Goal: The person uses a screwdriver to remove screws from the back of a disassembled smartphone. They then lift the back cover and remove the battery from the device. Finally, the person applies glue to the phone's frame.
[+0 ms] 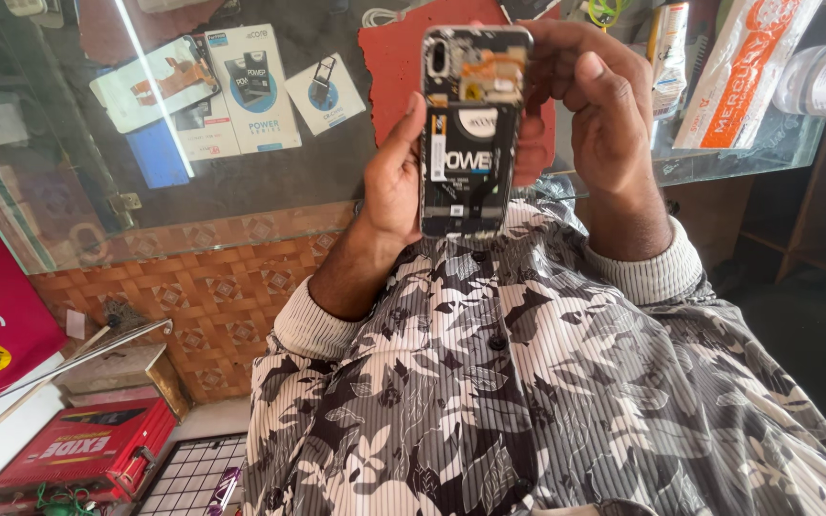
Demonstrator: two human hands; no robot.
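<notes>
Black and silver, back cover off: an opened phone (470, 134) being held upright in front of the chest, just above the near edge of the glass counter (270, 182). Left hand (389, 182) closing firmly around the phone's left edge and lower half, thumb lying along the side, palm behind. Right hand (604, 105) curling over the top right corner, fingers reaching behind and around the exposed upper board near the camera; whether anything small is being pinched there cannot be told. Black battery (466, 162) sitting seated in the middle of the open body.

Judging by this, working at the upper innards, inspecting or loosening something there. Calling next for a steady left-hand clamp and a light, exact touch from the right fingertips, sparing the thin copper-coloured flex at the top.

Lying beyond on the counter: a red mat (389, 67), with small product boxes (255, 86) showing under the glass.
</notes>
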